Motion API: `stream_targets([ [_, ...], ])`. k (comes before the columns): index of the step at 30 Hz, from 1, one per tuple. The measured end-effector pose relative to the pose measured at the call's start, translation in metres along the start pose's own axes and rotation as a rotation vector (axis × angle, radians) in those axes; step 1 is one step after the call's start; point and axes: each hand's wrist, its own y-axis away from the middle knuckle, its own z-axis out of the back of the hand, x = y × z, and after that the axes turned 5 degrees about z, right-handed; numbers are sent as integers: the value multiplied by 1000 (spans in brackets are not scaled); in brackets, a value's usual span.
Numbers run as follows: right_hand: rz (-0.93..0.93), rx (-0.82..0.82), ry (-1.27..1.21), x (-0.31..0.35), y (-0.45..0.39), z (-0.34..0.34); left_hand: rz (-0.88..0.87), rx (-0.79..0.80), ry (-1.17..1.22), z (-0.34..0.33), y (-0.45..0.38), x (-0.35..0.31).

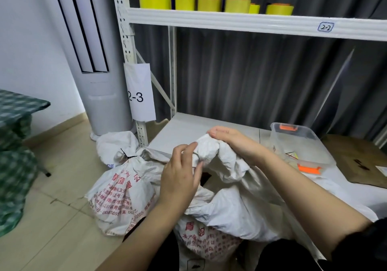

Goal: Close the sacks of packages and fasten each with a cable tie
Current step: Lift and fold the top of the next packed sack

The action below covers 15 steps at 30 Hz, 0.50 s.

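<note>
1. Right now my right hand (234, 145) grips the gathered neck of the white sack (240, 208) in front of me, fingers curled over the bunched top; my left hand (182, 174) pinches the black cable tie (198, 157) looped round that neck, thumb and fingertips closed on it.
2. Below the neck a dark gap shows in the sack's folds; I cannot tell what lies inside.
3. To the left, on the tiled floor (52, 218), sits a second sack (123, 193) with red print, its neck already cinched by a black tie (128, 156); another white sack (114, 145) slumps just behind it.
4. On the low white shelf (188, 126), near my right wrist, stands a clear plastic bin (297, 143) with orange latches; a few thin coloured bits lie in it, too small to name.
5. A brown cardboard sheet (356, 161) lies beside the bin; yellow rolls (209, 3) line the upper shelf; a white tower unit (100, 71) stands by the rack post, which carries a paper label (140, 92) reading 2-3.
</note>
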Motion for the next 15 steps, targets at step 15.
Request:
stream_targets([
  [15, 233, -79, 497, -29, -7, 11, 594, 373, 844, 8, -30, 23],
])
